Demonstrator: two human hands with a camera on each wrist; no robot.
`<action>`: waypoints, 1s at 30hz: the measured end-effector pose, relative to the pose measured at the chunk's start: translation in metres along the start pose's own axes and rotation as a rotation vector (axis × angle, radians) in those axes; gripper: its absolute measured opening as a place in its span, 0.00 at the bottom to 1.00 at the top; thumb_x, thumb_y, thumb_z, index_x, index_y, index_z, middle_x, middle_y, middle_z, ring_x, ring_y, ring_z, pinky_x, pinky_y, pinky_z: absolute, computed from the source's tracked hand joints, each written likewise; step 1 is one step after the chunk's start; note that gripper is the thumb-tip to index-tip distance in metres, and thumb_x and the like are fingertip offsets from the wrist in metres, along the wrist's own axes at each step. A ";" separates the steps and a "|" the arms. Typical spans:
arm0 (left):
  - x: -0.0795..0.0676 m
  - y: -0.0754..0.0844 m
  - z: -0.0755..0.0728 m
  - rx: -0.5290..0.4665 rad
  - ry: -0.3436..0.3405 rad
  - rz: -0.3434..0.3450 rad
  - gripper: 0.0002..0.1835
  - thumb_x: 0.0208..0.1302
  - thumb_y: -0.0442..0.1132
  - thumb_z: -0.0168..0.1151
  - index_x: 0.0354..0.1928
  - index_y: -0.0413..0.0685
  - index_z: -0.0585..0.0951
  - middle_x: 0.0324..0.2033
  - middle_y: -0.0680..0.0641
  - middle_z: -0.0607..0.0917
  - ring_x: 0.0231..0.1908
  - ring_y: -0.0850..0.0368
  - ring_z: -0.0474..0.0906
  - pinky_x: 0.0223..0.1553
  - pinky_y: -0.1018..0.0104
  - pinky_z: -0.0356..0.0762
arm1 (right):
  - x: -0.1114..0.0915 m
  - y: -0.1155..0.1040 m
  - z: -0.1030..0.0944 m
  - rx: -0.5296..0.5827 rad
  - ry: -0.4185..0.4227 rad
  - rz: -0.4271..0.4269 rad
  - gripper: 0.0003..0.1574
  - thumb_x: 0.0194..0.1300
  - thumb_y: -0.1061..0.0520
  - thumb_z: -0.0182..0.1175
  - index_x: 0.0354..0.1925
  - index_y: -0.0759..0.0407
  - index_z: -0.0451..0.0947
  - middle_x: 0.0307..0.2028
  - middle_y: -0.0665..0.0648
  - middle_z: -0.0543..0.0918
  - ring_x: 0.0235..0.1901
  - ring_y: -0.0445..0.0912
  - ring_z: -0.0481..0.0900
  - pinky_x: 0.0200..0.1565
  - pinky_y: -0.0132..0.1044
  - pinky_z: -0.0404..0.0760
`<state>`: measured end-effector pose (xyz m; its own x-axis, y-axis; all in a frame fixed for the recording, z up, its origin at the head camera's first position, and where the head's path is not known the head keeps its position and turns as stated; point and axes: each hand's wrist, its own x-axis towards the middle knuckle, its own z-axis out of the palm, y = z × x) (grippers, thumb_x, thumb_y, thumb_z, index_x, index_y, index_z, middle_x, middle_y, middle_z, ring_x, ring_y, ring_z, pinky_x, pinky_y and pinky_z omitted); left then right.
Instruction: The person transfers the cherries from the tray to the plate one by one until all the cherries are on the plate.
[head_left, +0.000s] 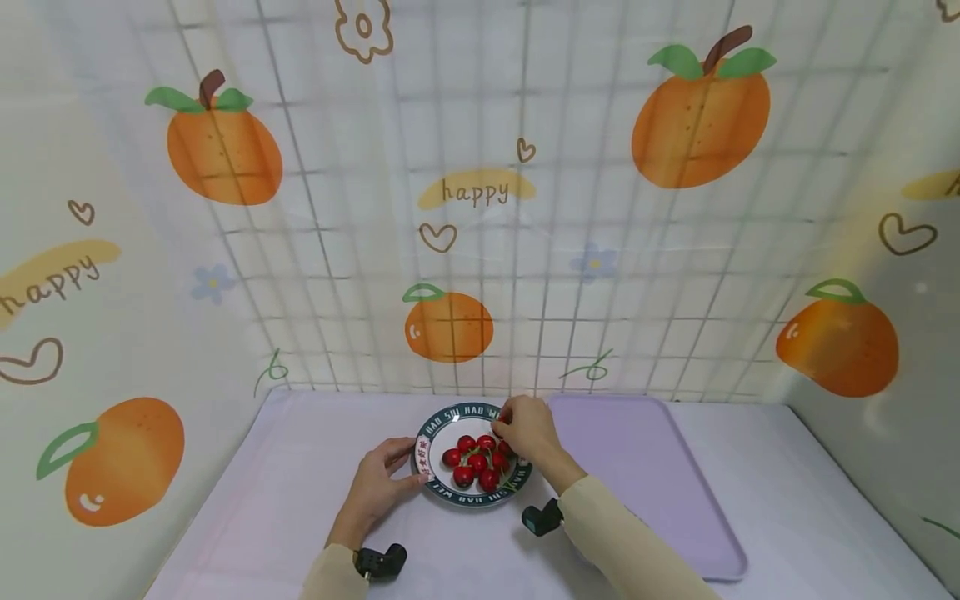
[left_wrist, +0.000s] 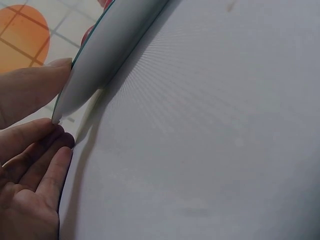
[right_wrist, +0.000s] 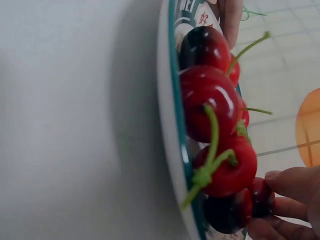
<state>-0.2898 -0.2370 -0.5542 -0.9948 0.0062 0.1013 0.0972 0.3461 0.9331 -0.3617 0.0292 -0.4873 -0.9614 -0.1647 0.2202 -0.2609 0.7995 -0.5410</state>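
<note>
A round plate (head_left: 471, 500) with a dark teal lettered rim stands on the table, bearing several red cherries (head_left: 477, 462) with green stems. At its left edge, my left hand (head_left: 377, 483) grips the rim. The left wrist view shows the thumb (left_wrist: 37, 87) on the rim and a fingertip at the edge, beside the plate's pale underside (left_wrist: 110, 50). Over the plate's far right side is my right hand (head_left: 531, 429). In the right wrist view its thumb and fingers pinch a dark red cherry (right_wrist: 262, 197) next to the others.
A flat lilac tray (head_left: 652, 454) lies right of the plate, partly under my right forearm. The table (head_left: 315, 450) has a pale cover. Behind it hangs a printed curtain (head_left: 360, 250) with oranges, over a wire grid. Small black devices (head_left: 382, 562) sit on both wrists.
</note>
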 end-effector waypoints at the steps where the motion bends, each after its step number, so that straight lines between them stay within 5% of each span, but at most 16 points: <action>1: 0.000 0.000 0.001 0.002 0.000 0.001 0.37 0.54 0.33 0.82 0.67 0.41 0.79 0.68 0.38 0.78 0.71 0.38 0.72 0.71 0.53 0.74 | 0.000 0.001 0.001 0.004 -0.005 0.009 0.08 0.64 0.56 0.76 0.32 0.59 0.88 0.25 0.51 0.86 0.28 0.44 0.79 0.31 0.36 0.86; 18: 0.006 0.005 0.010 0.019 -0.028 0.047 0.36 0.54 0.34 0.82 0.67 0.39 0.79 0.67 0.37 0.78 0.70 0.38 0.73 0.71 0.52 0.75 | -0.003 0.018 0.007 -0.071 -0.005 0.034 0.10 0.65 0.53 0.76 0.31 0.57 0.88 0.24 0.50 0.83 0.25 0.43 0.78 0.27 0.34 0.84; 30: 0.010 -0.004 0.005 0.021 -0.030 0.042 0.36 0.54 0.34 0.82 0.66 0.39 0.79 0.67 0.38 0.78 0.70 0.38 0.73 0.71 0.53 0.75 | -0.016 0.017 -0.004 -0.022 0.043 0.024 0.10 0.67 0.53 0.73 0.37 0.60 0.89 0.28 0.52 0.85 0.31 0.46 0.79 0.34 0.40 0.86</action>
<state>-0.2999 -0.2330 -0.5584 -0.9903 0.0497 0.1295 0.1387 0.3644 0.9208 -0.3503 0.0477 -0.4970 -0.9627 -0.1212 0.2421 -0.2356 0.8156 -0.5285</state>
